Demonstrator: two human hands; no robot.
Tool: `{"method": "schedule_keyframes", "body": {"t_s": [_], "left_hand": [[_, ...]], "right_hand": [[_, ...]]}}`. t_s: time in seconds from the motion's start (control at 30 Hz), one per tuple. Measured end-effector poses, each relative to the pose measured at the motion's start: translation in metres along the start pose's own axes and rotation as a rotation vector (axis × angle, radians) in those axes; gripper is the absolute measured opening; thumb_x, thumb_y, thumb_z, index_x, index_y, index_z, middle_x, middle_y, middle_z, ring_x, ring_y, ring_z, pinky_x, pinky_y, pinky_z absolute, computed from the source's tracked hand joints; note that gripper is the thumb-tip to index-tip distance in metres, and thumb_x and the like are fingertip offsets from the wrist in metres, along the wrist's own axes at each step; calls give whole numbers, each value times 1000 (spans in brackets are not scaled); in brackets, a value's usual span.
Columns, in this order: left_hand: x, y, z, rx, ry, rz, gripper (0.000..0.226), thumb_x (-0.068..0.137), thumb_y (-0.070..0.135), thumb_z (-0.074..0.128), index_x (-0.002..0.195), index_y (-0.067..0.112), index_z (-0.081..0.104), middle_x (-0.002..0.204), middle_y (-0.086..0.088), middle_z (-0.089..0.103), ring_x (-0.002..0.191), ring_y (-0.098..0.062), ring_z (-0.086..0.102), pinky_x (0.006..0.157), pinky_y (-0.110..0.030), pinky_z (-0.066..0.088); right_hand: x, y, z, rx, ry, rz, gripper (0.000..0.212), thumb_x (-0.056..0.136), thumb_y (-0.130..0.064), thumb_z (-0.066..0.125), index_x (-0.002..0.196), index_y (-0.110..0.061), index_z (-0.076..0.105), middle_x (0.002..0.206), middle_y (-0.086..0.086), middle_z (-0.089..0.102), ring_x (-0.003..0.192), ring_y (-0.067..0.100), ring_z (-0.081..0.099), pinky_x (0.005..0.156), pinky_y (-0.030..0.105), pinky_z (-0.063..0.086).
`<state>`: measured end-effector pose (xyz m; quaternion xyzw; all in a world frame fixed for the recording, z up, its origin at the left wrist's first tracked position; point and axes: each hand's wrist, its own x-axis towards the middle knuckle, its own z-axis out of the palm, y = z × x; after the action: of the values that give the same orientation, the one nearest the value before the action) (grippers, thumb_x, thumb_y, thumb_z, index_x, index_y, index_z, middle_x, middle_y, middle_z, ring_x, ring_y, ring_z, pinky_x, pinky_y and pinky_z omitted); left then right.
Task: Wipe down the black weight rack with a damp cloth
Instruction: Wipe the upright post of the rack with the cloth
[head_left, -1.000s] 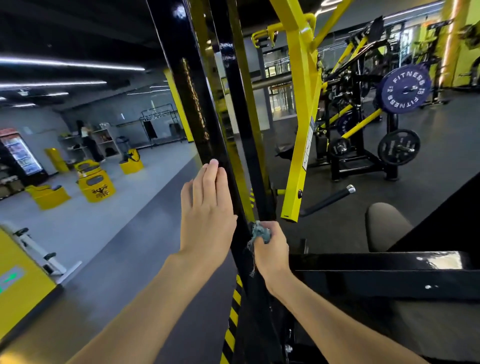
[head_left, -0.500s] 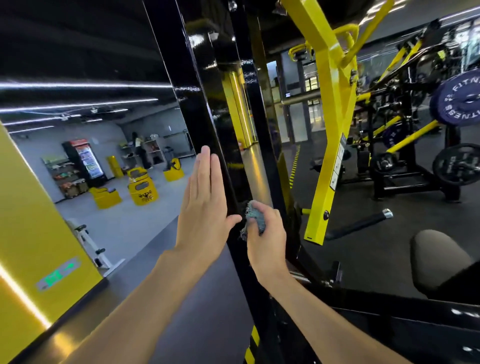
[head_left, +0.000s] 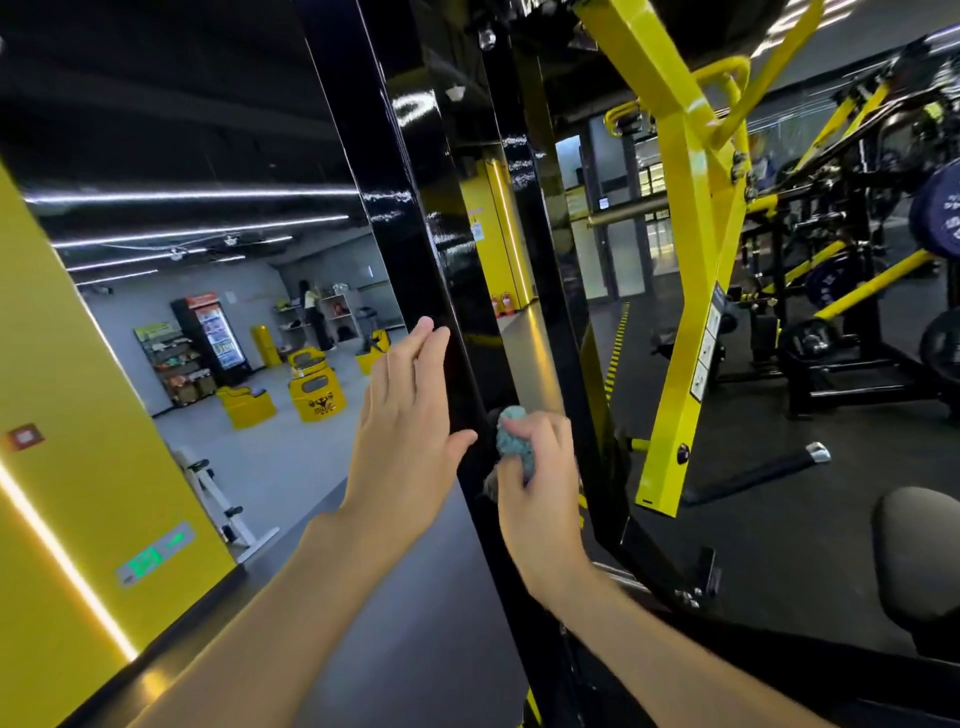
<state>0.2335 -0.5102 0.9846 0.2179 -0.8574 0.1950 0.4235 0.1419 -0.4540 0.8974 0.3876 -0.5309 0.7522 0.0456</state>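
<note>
Where the black weight rack upright (head_left: 415, 234) runs steeply from top centre to bottom centre of frame, cloth (head_left: 511, 434): bunched, gripped by right hand (head_left: 543, 483), fingers curled, pressed to its face mid-frame; strokes would likely follow that axis; left hand (head_left: 408, 415): fingers straight, flat at the upright's left edge.

Left hand (head_left: 402, 415) left of rack post (head_left: 415, 218); right hand (head_left: 540, 483) pressing cloth (head_left: 511, 441) on post.
</note>
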Motion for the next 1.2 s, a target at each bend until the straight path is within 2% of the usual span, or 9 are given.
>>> {"method": "schedule_keyframes", "body": {"t_s": [0.07,0.17,0.23,0.33,0.73,0.9,1.0,1.1,1.2], "left_hand": [[9,-2,-4,-6,12,-4,122,57,22,96,152,6,22,148,-11,26,137,-29,29,114,-39,29],[16,-5,-5,57,-41,21,134,56,28,95,156,6,9,162,-12,6,151,-30,10,119,-39,14],[17,-7,-3,58,-61,27,136,57,29,94,156,10,3,165,-12,0,153,-28,3,121,-39,9],[16,-9,0,28,-16,27,138,52,26,96,155,12,5,164,-13,7,151,-28,8,119,-42,15],[29,-3,-19,44,38,14,111,53,22,98,142,3,35,138,-16,41,127,-27,32,104,-44,43],[42,1,-28,119,32,1,127,45,29,99,148,3,29,114,-10,43,105,-24,39,86,-42,52],[42,-1,-27,173,15,13,127,46,31,99,148,0,29,123,-16,47,114,-32,48,94,-44,51],[43,-6,-26,147,-18,25,127,54,29,97,153,3,21,156,-21,23,145,-37,26,115,-46,34],[46,-8,-29,71,-93,27,130,63,33,92,157,12,5,166,-4,-11,153,-23,-1,122,-37,15]], "right_hand": [[2,0,0,-6,0,-68,34,89,17,52,108,-10,58,110,-12,45,101,-9,51,83,7,44],[27,1,0,8,54,53,45,90,18,51,103,-24,55,107,-14,45,100,-19,48,88,10,46],[24,-4,2,9,47,-9,41,88,20,50,104,-17,57,108,-8,47,98,-18,48,84,9,46],[15,-5,2,13,-2,-173,36,84,24,49,107,-2,60,111,-4,48,102,-10,50,82,4,41],[67,-28,4,-23,-45,-298,38,77,28,51,99,-2,57,111,0,50,107,-3,49,90,7,40],[79,-47,6,-14,-66,-423,35,79,26,49,100,0,59,117,-1,48,113,-12,44,94,6,37],[88,-54,10,-4,-44,-416,33,83,23,49,103,-1,59,119,-1,47,112,-13,44,92,6,38],[81,-42,7,-23,-80,-425,33,83,22,51,104,-1,59,121,-1,48,113,-11,45,92,5,39],[94,-39,8,-7,-24,-315,39,82,25,51,104,-6,57,117,0,49,112,-5,48,89,7,41]]}}
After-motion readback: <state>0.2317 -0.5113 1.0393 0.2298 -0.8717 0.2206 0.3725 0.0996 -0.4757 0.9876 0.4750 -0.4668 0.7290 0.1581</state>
